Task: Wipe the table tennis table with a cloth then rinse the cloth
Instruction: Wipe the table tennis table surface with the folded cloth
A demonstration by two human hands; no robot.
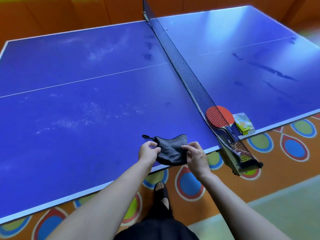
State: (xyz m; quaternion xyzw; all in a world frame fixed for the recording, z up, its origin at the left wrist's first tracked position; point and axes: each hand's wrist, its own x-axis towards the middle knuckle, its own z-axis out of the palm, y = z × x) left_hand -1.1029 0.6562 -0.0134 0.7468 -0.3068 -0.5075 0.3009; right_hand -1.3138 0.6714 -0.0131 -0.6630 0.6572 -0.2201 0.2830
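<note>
**Wiping barely begun**

Holding the dark cloth (pixel 170 149) at the bench's (pixel 86 75) near edge — left hand (pixel 148 151) and right hand (pixel 194 154) fingers pinching its ends. Pale dusty patches cover the near half, so I judge the wiping and rinse are left. Cloth's long axis runs left-right, loop pointing far-left.

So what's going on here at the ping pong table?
A person stands at the near edge of a blue table tennis table, holding a dark cloth by its sides with the left hand and right hand, just above the surface. Pale dusty smudges show on the near half, so wiping looks barely begun. A red paddle and a small yellow packet lie by the net.
</note>
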